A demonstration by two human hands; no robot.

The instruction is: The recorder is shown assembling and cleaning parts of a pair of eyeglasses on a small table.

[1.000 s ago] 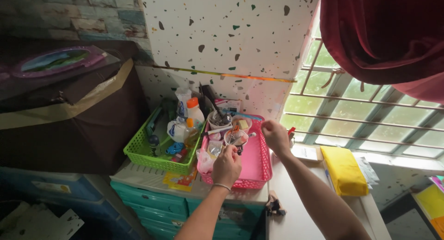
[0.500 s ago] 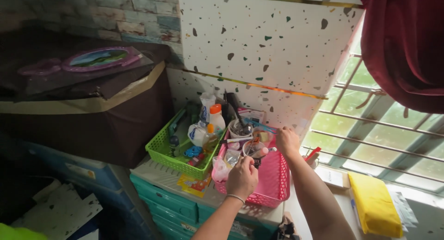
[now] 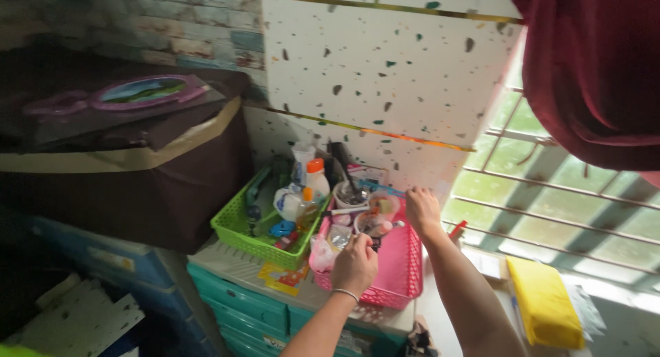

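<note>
Speckled wall behind, teal drawer unit point(image 3: 275, 309) carries a pink basket point(image 3: 395, 274) w/ both hands in it: left hand point(image 3: 355, 264) curled shut on sth small, can't tell what, right hand point(image 3: 422, 209) fingers bent at far rim, grip unclear; sorting looks underway.

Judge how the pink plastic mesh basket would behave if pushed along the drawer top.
The pink plastic mesh basket would probably slide, not tip: it sits low and wide. Its thin lattice walls likely flex a little. The small round containers packed inside add weight and might rattle or topple. Both the left hand and the right hand are over it.
</note>
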